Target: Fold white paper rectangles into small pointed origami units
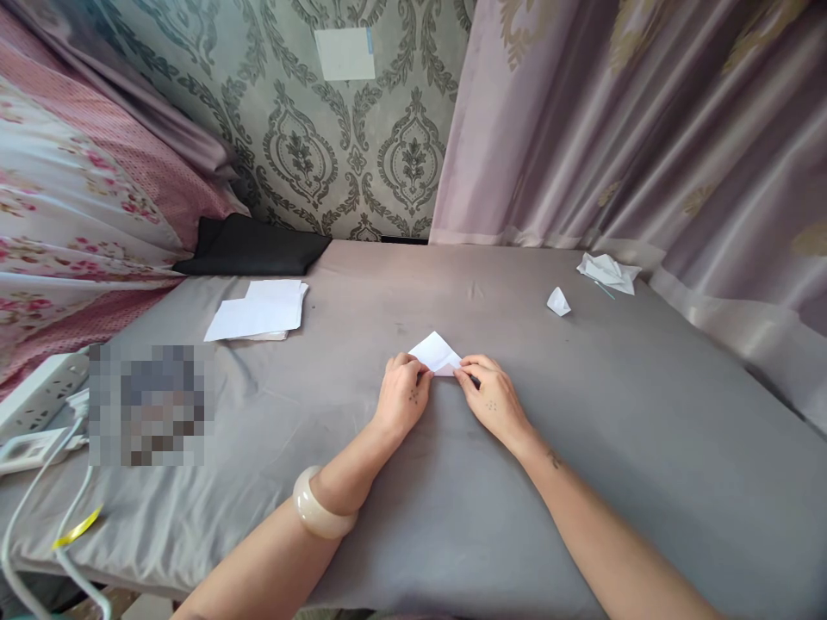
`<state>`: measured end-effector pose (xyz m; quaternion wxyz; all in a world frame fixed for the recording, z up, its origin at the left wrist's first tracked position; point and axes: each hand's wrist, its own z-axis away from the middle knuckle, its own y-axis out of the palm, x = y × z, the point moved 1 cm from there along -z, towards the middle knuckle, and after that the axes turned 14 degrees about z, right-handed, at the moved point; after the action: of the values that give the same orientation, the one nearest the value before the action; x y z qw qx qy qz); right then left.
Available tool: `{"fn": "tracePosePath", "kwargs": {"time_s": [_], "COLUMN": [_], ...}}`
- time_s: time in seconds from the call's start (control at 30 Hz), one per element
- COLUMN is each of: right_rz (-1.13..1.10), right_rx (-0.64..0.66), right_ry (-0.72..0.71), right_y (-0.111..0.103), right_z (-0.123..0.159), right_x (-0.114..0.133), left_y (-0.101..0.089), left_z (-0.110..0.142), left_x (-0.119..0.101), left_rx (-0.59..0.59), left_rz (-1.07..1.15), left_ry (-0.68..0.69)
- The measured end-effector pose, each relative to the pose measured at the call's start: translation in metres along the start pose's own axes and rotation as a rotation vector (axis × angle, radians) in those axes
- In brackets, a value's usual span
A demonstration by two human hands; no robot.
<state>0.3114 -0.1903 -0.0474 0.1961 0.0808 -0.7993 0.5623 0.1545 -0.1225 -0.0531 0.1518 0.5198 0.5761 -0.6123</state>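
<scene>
Between my hands, on the grey cloth, lies a small sheet of white paper [436, 350] folded into a pointed shape, its tip away from me. My left hand [404, 392] pinches its near left corner with closed fingers. At the near right corner, my right hand [491, 396] pinches the paper between thumb and fingers. A small dark item shows by the right thumb; I cannot make out what it is. The paper's lower edge is partly hidden by my fingertips.
A stack of white paper [258, 312] lies to the left, before a black folded cloth [255, 245]. Rightward are a small folded paper piece [559, 301] and a crumpled paper pile [608, 272]. Power strips [42, 400] with white cables sit at the left edge, near a yellow strip [78, 527].
</scene>
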Motion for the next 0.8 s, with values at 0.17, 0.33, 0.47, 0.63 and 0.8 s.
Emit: {"fn": "tracePosePath", "kwargs": {"time_s": [0.17, 0.33, 0.47, 0.63, 0.8], "right_rz": [0.001, 0.045, 0.112, 0.198, 0.242], "right_rx": [-0.020, -0.040, -0.032, -0.007, 0.005], "right_ry": [0.073, 0.074, 0.040, 0.043, 0.053], "right_y": [0.003, 0.006, 0.008, 0.009, 0.011], "right_z": [-0.003, -0.006, -0.008, -0.010, -0.011], "right_x": [0.000, -0.002, -0.002, 0.000, 0.002], "left_y": [0.002, 0.004, 0.002, 0.001, 0.001], "left_z": [-0.003, -0.006, -0.008, -0.009, -0.009], "left_x": [-0.002, -0.003, -0.004, -0.005, -0.004], "left_rx": [-0.032, -0.046, -0.034, -0.016, -0.017], "left_rz": [-0.007, 0.004, 0.009, 0.000, -0.021], "left_ry": [-0.077, -0.119, -0.152, -0.179, -0.165]}}
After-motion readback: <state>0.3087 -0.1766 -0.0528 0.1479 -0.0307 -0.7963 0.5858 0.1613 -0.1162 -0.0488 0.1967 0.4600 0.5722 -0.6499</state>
